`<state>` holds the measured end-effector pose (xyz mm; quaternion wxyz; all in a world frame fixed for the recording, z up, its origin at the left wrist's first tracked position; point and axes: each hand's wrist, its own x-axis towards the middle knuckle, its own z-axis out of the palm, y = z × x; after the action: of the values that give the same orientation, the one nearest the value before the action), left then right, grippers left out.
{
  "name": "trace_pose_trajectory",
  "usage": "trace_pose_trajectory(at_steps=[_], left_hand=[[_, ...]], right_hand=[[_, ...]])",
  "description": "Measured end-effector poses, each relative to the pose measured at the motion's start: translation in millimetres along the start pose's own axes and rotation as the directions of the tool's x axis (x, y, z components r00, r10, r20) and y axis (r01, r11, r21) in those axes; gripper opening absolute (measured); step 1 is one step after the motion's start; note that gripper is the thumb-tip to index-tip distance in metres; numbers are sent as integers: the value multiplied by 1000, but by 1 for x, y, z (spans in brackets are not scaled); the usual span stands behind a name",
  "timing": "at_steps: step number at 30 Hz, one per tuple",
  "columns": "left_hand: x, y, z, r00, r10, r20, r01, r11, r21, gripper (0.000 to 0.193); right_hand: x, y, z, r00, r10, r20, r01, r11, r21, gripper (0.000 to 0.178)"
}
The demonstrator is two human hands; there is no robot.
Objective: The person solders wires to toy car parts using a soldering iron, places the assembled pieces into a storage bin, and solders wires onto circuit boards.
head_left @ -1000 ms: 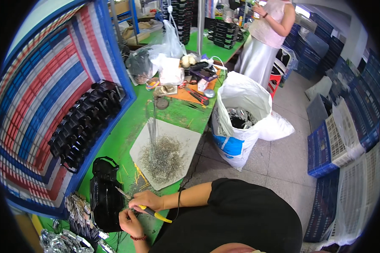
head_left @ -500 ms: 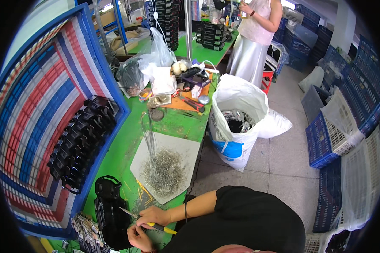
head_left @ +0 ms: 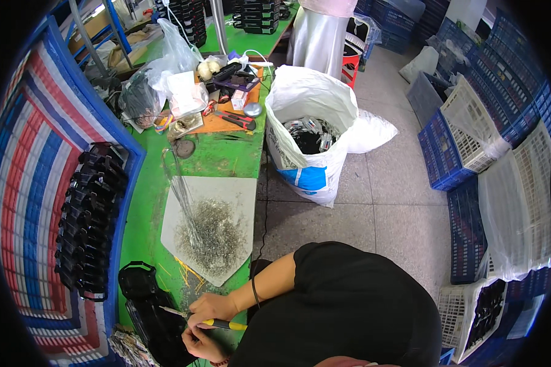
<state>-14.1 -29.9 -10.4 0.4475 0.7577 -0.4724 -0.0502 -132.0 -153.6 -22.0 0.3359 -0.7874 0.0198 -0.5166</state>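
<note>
My right hand (head_left: 213, 309) is closed around a tool with a yellow-and-black handle (head_left: 226, 325). The tool's thin metal end points left, over a black plastic housing (head_left: 156, 318) that lies open on the green bench. Just below, my left hand (head_left: 203, 346) has its fingers curled close to the right hand, by the housing's edge. What the left fingers pinch, if anything, is hidden. Beyond the hands, a pale board (head_left: 242, 196) carries a heap of small glittery bits (head_left: 217, 238) and a bundle of thin metal wires (head_left: 182, 194).
A blue-framed crate (head_left: 134, 165) with striped lining holds several black housings (head_left: 92, 220) at the left. Small metal-ended parts (head_left: 131, 348) lie near the housing. A white sack (head_left: 312, 92) stands right of the bench. Stacked crates (head_left: 438, 153) line the right side; another person (head_left: 318, 43) stands beyond.
The whole view has shifted, so the bench and sack sit farther left and higher. Both hands remain together beside the housing, with the tool still in the right one.
</note>
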Motion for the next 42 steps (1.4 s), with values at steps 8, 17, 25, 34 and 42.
trace_pose_trajectory(at_steps=[8, 17, 25, 34, 42], left_hand=[[-1, -1, 0, 1000, 8, -16, -8, 1000, -3, 17], [-3, -11, -1, 1000, -1, 7, 1, 1000, -3, 17], [-1, -8, -3, 1000, 0, 16, 0, 1000, -1, 18], [-2, -7, 0, 1000, -29, 8, 30, 999, -35, 20], [1, -7, 3, 1000, -9, -9, 9, 998, -60, 19]], right_hand=[[0, -2, -2, 999, 43, 29, -43, 999, -23, 4], [0, -2, -2, 996, 72, 52, -71, 997, -4, 6], [2, -3, -1, 997, 69, 35, -69, 998, 0, 5], [1, -4, -3, 992, 105, 63, -103, 994, -35, 6], [3, 1, -4, 995, 77, 63, -77, 997, -10, 5]])
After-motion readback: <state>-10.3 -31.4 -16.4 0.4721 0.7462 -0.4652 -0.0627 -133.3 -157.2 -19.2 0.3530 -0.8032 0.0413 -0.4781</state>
